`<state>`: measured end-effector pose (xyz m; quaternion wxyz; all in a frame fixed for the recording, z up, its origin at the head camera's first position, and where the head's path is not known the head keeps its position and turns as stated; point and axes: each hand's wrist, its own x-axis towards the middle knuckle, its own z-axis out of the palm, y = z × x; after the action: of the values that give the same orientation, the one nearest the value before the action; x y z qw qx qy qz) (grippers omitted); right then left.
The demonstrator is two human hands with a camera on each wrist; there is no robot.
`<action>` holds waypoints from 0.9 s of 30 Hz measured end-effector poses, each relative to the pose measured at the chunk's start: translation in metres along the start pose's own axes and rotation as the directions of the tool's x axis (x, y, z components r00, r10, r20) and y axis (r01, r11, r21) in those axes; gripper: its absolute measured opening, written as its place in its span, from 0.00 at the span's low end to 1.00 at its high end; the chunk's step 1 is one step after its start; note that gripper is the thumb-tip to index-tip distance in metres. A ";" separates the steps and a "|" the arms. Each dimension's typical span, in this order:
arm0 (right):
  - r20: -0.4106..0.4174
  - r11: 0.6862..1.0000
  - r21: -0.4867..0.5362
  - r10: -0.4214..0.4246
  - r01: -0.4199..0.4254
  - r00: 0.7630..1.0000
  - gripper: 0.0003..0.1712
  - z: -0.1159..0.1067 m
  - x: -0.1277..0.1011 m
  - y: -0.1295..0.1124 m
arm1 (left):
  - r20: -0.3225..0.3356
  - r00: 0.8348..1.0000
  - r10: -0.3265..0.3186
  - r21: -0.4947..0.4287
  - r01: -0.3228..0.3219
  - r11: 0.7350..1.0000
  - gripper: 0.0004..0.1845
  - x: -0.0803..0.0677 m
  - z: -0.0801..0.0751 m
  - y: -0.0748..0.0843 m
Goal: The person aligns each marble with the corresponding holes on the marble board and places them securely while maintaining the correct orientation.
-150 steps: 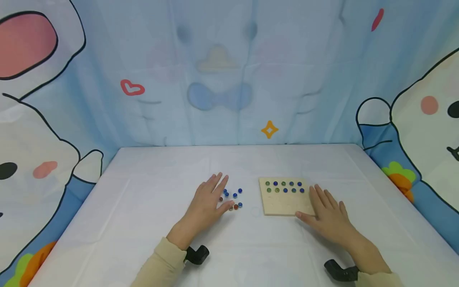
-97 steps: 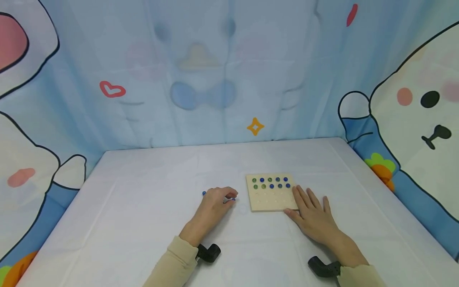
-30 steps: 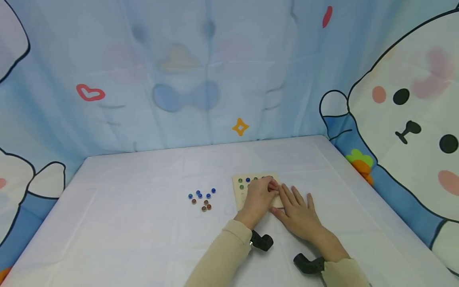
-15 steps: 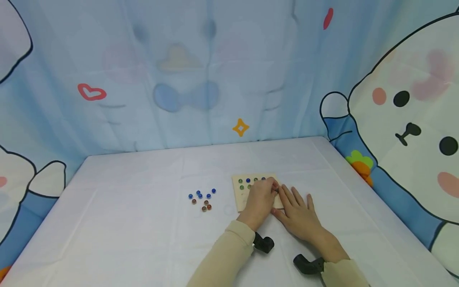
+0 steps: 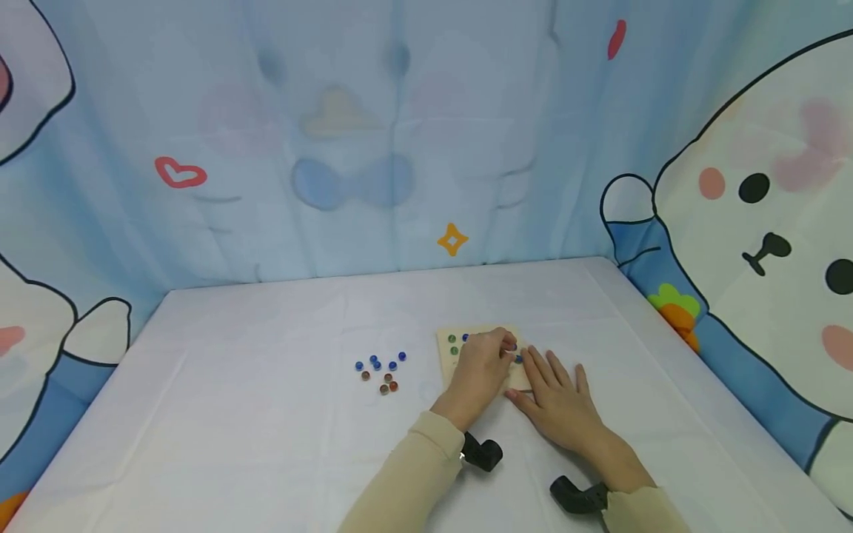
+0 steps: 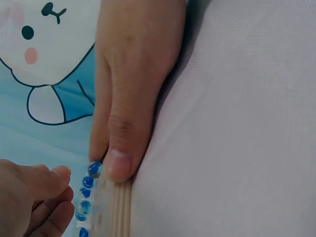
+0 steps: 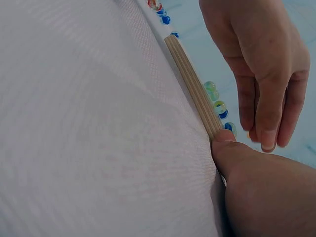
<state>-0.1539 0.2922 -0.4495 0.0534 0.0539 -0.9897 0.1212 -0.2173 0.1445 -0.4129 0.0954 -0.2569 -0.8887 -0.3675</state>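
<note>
A thin wooden board [image 5: 448,376] with rows of green and blue marbles lies on the table, partly hidden under my left hand [image 5: 481,366]. That hand hovers over the board's right part, thumb and fingertips near each other with nothing seen between them. Just right of its fingertips, a blue marble [image 5: 518,359] sits on the board near the right edge. My right hand [image 5: 565,406] lies with fingers straight along the board's right side, its thumb at the front corner. The thumb [image 7: 226,136] presses against the board's layered edge [image 7: 195,89] in the right wrist view.
Left of the board lie loose blue marbles [image 5: 377,366] and several brownish-red marbles [image 5: 389,378]. A white cloth covers the table [image 5: 266,414], and a blue cartoon curtain [image 5: 373,244] hangs behind it. Black wrist mounts [image 5: 483,454] sit below both hands.
The left hand went from the loose marbles to the board. Over the last half second it drew back slightly, and a blue marble now shows near the right edge. The right hand stays at the board.
</note>
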 end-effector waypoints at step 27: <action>0.013 1.000 -0.020 0.021 -0.021 1.000 0.51 0.003 0.003 -0.002 | 0.000 0.997 -0.083 -0.143 0.082 0.986 0.10 -0.014 -0.061 -0.042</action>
<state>-0.1567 0.2895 -0.4518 0.0463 0.0438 -0.9917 0.1116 -0.2284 0.0711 -0.3995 0.0643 -0.2251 -0.8696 -0.4347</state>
